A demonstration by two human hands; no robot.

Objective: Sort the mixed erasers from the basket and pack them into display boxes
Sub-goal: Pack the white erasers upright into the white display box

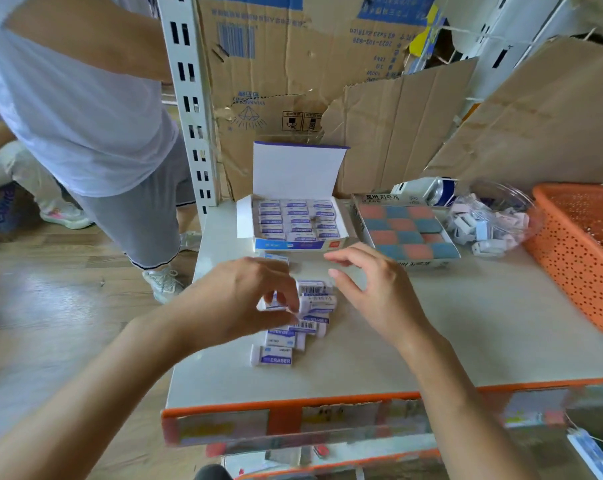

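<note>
Erasers (313, 308) piled between grips | left grip (239, 299) pinches one (blurred) | right grip (376, 292) spread, empty

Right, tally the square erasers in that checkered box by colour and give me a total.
In the flat cardboard display box:
Pink square erasers: 6
Blue-grey square erasers: 6
Total: 12
</note>
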